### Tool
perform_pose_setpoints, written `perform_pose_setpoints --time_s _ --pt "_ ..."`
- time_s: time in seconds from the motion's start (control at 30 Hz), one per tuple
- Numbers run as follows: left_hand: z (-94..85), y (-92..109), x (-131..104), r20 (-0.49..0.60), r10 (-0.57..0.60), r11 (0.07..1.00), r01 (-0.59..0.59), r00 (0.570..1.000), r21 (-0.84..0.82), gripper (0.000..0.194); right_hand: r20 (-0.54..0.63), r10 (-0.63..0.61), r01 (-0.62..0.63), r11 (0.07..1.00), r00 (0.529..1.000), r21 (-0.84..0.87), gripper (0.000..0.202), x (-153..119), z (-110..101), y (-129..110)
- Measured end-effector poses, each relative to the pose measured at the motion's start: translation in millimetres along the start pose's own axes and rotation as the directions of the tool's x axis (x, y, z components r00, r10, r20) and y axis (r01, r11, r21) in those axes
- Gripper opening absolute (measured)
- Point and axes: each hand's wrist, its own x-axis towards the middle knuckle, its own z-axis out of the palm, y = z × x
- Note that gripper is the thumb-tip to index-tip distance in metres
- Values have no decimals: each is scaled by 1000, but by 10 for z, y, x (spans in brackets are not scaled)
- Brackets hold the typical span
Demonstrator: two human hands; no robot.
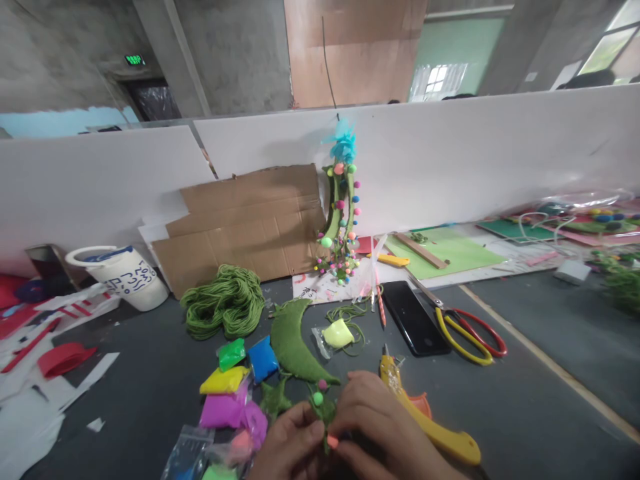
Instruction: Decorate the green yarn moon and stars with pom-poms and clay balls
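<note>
At the bottom centre my left hand [293,441] pinches a small green felt piece [328,410]; its full outline is hidden by my fingers. A mint-green ball and a purple ball sit at its upper end. My right hand [373,423] is closed at the piece's right side, its fingertips on a small coral-orange ball [333,441] against the felt. Just beyond lie a green felt crescent [295,340] and a green felt star [275,398]. Packets of coloured clay [223,408] lie left of my left hand. A yellow hot glue gun [435,430] rests right of my right hand.
Green yarn [223,301], a black phone [415,317] and scissors [470,337] lie farther back. A decorated crescent ornament [345,207] hangs before the white partition [450,160], beside cardboard [250,233]. A white bucket [143,287] stands left, near paper scraps [30,427].
</note>
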Motion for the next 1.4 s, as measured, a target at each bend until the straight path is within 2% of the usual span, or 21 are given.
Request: perform_pose_setpoints --time_s 0.17,0.3,0.6,0.8,1.1,1.4 --pt "-28 -29 18 -28 -14 1000 15 1000 25 26 -42 -14 16 999 999 38 4 -9 57 4" --pt "-49 -61 16 -67 7 1000 -5 998 23 25 -31 -12 13 1000 999 27 5 -18 64 6" --pt "-111 -97 51 -12 -3 1000 3 1000 31 22 -34 -8 9 999 999 32 6 -24 67 7" --pt "-101 -92 48 -31 -2 999 3 1000 39 22 -26 -5 5 1000 1000 19 7 -9 74 2" --pt "-146 -136 93 41 26 999 -28 999 24 24 -41 -8 9 1000 999 28 8 -18 78 -4" --pt "-162 -159 104 6 36 999 -37 999 26 24 -29 -16 17 999 999 35 9 -3 79 -7"
